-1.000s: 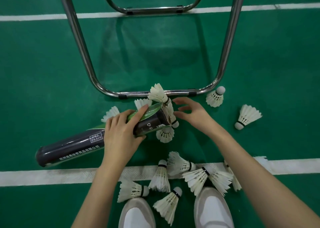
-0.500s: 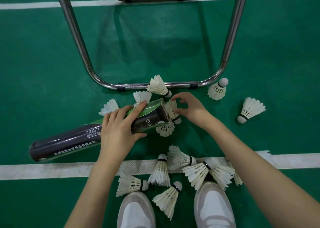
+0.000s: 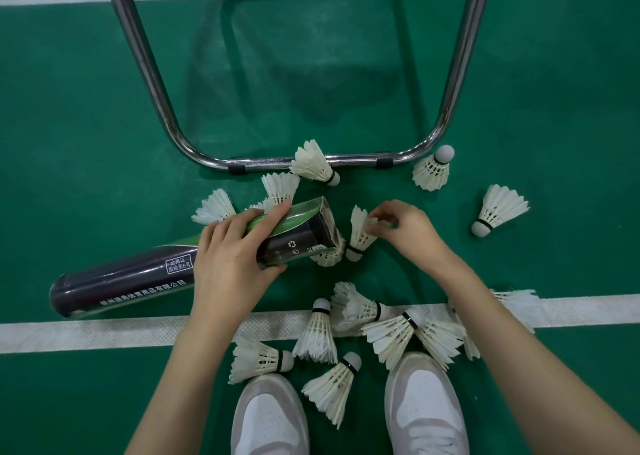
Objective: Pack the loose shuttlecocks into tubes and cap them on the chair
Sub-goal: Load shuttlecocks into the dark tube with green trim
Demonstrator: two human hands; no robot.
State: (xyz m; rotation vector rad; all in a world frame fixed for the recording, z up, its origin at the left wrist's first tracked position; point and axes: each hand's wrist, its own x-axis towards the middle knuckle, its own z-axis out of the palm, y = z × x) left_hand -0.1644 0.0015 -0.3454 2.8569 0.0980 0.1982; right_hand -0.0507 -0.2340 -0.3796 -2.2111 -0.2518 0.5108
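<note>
Now the left hand [image 3: 232, 264] grips the tube [image 3: 194, 257]; the right hand [image 3: 407, 228] pinches a shuttlecock [image 3: 360, 233] at its mouth.

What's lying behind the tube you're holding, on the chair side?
Three shuttlecocks poke out from behind the tube; only their feather skirts show, their corks are hidden by it and the left hand. Another shuttlecock lies against the chair frame.

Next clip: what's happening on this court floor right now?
A person is packing shuttlecocks. The left hand grips a dark tube lying on the green floor, open end rightward. The right hand pinches the feathers of a shuttlecock at that opening. Many others lie loose around the white shoes.
</note>
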